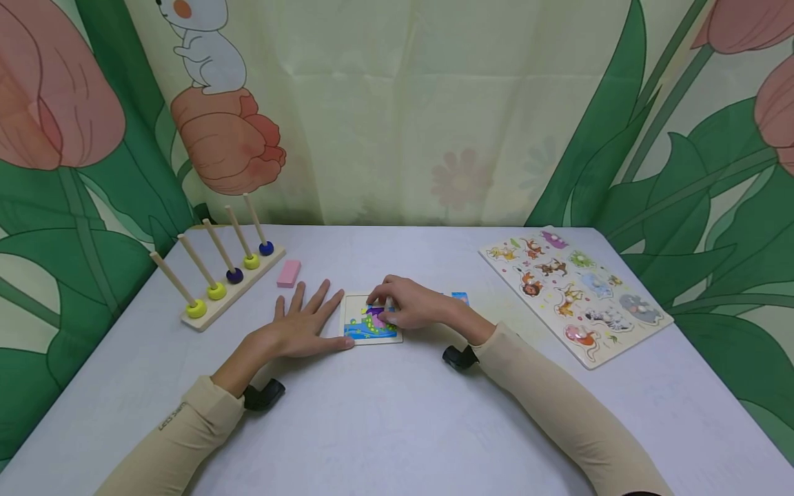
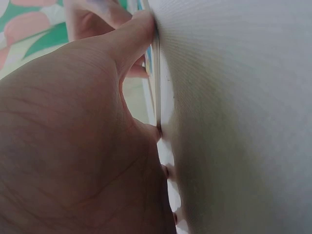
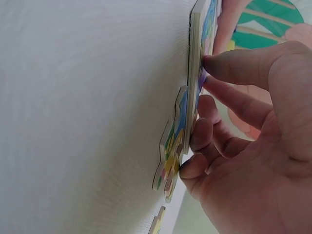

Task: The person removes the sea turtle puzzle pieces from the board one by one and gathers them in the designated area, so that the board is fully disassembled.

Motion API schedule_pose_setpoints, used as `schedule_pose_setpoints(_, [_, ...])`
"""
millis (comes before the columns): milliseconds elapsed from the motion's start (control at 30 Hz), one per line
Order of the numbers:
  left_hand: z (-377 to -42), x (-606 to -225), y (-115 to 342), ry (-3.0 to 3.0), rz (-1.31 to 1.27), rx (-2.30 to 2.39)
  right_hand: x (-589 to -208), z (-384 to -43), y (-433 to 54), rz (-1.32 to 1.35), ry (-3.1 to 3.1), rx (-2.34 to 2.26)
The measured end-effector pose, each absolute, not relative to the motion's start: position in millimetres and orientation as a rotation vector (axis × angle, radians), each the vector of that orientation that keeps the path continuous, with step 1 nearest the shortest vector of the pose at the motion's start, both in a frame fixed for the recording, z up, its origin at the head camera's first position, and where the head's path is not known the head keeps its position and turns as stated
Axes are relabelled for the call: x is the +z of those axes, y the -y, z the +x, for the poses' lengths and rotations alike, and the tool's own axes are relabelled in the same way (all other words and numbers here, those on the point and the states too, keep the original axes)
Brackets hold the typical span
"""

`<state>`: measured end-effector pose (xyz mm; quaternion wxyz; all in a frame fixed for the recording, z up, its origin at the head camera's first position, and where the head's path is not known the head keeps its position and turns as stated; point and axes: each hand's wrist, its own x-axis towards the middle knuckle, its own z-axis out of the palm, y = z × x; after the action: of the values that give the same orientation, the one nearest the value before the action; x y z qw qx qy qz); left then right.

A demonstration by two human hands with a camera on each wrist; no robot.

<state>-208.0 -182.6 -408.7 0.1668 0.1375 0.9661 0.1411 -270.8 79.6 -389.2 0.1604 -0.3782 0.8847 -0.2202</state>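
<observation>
A small puzzle board (image 1: 353, 303) lies flat on the table, with a blue and green picture in its lower part and bare wood above. My left hand (image 1: 300, 332) rests on the table with fingers spread, its thumb touching the board's lower left corner. Over the board's right side, my right hand (image 1: 411, 303) pinches a purple puzzle piece (image 1: 375, 313) between thumb and index finger, down at the picture. Its shape is partly hidden by the fingers. In the right wrist view, loose puzzle pieces (image 3: 169, 148) lie beside the board under the curled other fingers.
At left stands a wooden peg stand (image 1: 238, 293) with yellow and dark blue beads on its pegs. A pink block (image 1: 289, 273) lies beside it. An animal puzzle board (image 1: 546, 310) lies at right. Behind the table (image 1: 397, 427) hangs a printed curtain (image 1: 397, 124).
</observation>
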Motion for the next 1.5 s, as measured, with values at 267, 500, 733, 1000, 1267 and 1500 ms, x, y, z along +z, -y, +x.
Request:
schedule_pose_setpoints(267, [-209.2,-412.3,183.6,-2.762,0.395,0.384,-391.0,-269.8,-79.0,-1.066,-2.523,-0.642])
schedule_pose_setpoints(500, [-209.4,-412.2,183.5,-2.758,0.405,0.387,-391.5,-268.2,-78.3,-1.057,-2.535,-0.637])
schedule_pose_setpoints(733, [-211.9,-417.6,183.9,-2.767,0.389,0.376,-390.6,-265.7,-78.0,-1.035,-2.546,-0.646])
schedule_pose_setpoints(1000, [-213.2,-418.4,183.9,-2.765,0.394,0.391,-388.8,-263.2,-76.4,-1.042,-2.569,-0.645])
schedule_pose_setpoints(1267, [-213.3,-417.9,184.8,-2.766,0.387,0.379,-388.1,-260.4,-76.6,-1.062,-2.573,-0.654])
schedule_pose_setpoints(1500, [-213.3,-418.0,185.0,-2.764,0.386,0.387,-387.2,-259.4,-76.8,-1.091,-2.588,-0.647])
